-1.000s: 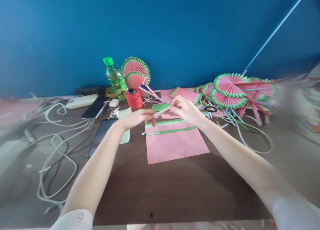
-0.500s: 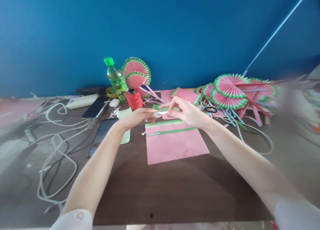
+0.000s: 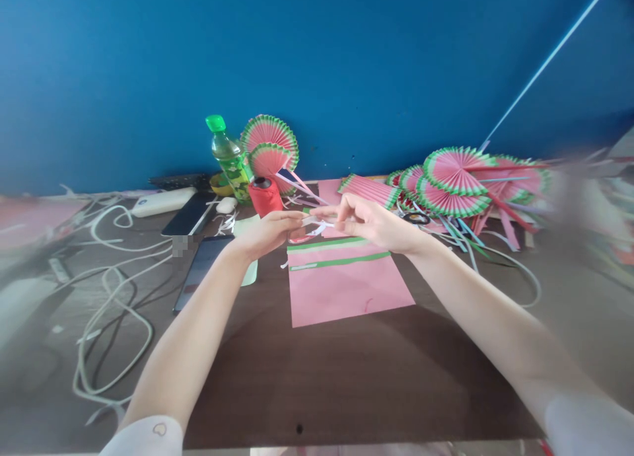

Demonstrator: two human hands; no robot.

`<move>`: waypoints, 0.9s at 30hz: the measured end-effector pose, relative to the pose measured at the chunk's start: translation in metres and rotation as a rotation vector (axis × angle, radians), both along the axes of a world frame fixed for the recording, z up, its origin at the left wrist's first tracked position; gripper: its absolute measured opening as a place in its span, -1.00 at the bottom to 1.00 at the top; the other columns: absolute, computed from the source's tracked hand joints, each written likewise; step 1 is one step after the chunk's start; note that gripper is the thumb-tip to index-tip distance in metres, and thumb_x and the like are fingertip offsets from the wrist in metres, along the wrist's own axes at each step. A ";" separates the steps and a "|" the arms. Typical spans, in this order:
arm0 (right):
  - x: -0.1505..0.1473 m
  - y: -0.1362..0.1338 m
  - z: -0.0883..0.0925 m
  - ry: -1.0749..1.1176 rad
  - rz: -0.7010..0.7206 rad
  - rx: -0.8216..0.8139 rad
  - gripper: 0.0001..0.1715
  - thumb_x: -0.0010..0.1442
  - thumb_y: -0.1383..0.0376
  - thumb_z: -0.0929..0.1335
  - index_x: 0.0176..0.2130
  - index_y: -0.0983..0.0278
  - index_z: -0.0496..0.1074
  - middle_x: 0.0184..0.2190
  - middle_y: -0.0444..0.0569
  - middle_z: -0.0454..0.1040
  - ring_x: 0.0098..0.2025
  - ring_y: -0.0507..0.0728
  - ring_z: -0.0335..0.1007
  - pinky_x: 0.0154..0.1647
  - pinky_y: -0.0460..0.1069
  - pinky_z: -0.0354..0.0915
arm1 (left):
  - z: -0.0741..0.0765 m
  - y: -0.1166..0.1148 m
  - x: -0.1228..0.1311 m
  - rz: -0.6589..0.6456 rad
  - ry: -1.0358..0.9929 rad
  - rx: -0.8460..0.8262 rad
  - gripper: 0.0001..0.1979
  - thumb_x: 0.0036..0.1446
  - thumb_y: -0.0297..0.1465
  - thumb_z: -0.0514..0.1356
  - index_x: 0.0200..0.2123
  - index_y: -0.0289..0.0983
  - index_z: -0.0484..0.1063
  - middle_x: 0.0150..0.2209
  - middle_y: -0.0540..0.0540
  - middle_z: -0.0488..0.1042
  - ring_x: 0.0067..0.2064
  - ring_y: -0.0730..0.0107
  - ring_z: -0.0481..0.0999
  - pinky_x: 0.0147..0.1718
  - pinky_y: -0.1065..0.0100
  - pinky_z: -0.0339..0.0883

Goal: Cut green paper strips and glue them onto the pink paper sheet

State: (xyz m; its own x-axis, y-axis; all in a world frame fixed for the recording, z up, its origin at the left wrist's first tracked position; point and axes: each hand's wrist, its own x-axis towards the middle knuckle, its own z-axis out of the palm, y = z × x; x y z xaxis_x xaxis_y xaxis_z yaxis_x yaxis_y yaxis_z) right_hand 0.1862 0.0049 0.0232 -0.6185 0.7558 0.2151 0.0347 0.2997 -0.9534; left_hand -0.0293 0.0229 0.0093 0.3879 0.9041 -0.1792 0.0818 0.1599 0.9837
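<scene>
Above the far edge of a pink paper sheet (image 3: 349, 294), my left hand (image 3: 272, 233) and my right hand (image 3: 372, 225) are close together. A thin white strip (image 3: 327, 225) runs between them, its ends pinched in the fingertips of both hands. The sheet lies flat, with green strips (image 3: 347, 260) across its far part and a short whitish piece on the left end of one. Behind my fingers is a small reddish item (image 3: 298, 240), mostly hidden.
Left are a phone (image 3: 201, 271), a white cable (image 3: 143, 317) and a green-capped bottle (image 3: 230, 158) beside a red thread spool (image 3: 265, 196). Pink-and-green folded paper fans (image 3: 458, 172) are piled back right, near a blue wall (image 3: 317, 66). Another phone (image 3: 188, 213) lies further back.
My hands have drawn slightly apart, the right one moving a little to the right. More of the white strip shows between them. The pink sheet has stayed in place.
</scene>
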 end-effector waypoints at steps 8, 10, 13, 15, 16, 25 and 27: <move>0.003 0.001 0.000 0.023 0.031 0.022 -0.79 0.17 0.23 0.28 -0.44 0.22 0.15 0.02 0.00 0.38 0.13 0.13 0.22 -0.01 0.10 0.27 | 0.001 -0.001 0.002 -0.047 -0.030 0.001 -0.94 -0.03 -0.42 0.12 -0.44 -0.29 0.36 -0.58 0.05 0.15 -0.51 0.56 0.18 -0.42 0.42 0.18; 0.003 0.000 0.002 0.002 0.001 0.020 -0.78 0.16 0.22 0.28 -0.44 0.22 0.14 0.01 -0.01 0.39 0.12 0.14 0.23 -0.03 0.09 0.28 | -0.001 0.001 0.002 -0.076 -0.034 0.021 -0.91 0.01 -0.41 0.09 -0.50 -0.28 0.31 -0.58 0.05 0.09 -0.52 0.56 0.13 -0.44 0.42 0.17; 0.000 -0.003 0.005 -0.024 -0.046 0.043 -0.78 0.16 0.21 0.28 -0.44 0.21 0.14 0.00 -0.02 0.40 0.07 0.15 0.28 -0.08 0.09 0.30 | 0.000 0.003 0.005 -0.056 0.022 0.085 -0.86 0.07 -0.38 0.02 -0.47 -0.28 0.31 -0.59 0.05 0.03 -0.53 0.53 0.09 -0.43 0.39 0.14; -0.004 -0.008 0.005 -0.046 -0.131 0.089 -0.79 0.17 0.23 0.27 -0.44 0.21 0.12 -0.01 -0.02 0.40 -0.03 0.14 0.35 -0.15 0.08 0.32 | 0.002 0.003 0.008 -0.018 0.046 0.173 -0.84 0.07 -0.36 -0.01 -0.43 -0.28 0.32 -0.59 0.04 0.03 -0.52 0.50 0.09 -0.43 0.37 0.12; -0.006 -0.011 0.006 -0.066 -0.195 0.116 -0.79 0.17 0.24 0.26 -0.44 0.21 0.11 -0.02 -0.02 0.41 -0.10 0.12 0.39 -0.19 0.07 0.33 | 0.004 0.002 0.010 -0.003 0.059 0.238 -0.83 0.07 -0.36 -0.01 -0.43 -0.28 0.32 -0.59 0.04 0.04 -0.51 0.49 0.10 -0.43 0.37 0.11; -0.027 -0.031 0.001 -0.229 -0.455 0.420 -0.80 0.16 0.41 0.19 -0.45 0.19 0.04 -0.24 -0.02 0.41 -0.19 0.10 0.35 -0.21 0.04 0.26 | 0.016 -0.015 0.029 0.213 0.522 0.626 -0.81 0.07 -0.44 -0.11 -0.49 -0.26 0.24 -0.57 0.03 0.13 -0.47 0.46 0.14 -0.42 0.39 0.04; -0.031 -0.034 -0.004 -0.214 -0.470 0.506 -0.80 0.16 0.43 0.17 -0.45 0.19 0.03 -0.26 -0.01 0.37 -0.24 0.08 0.33 -0.24 0.04 0.26 | 0.014 -0.014 0.032 0.220 0.479 0.608 -0.82 0.04 -0.45 -0.11 -0.54 -0.26 0.20 -0.58 0.03 0.13 -0.48 0.46 0.13 -0.44 0.40 0.03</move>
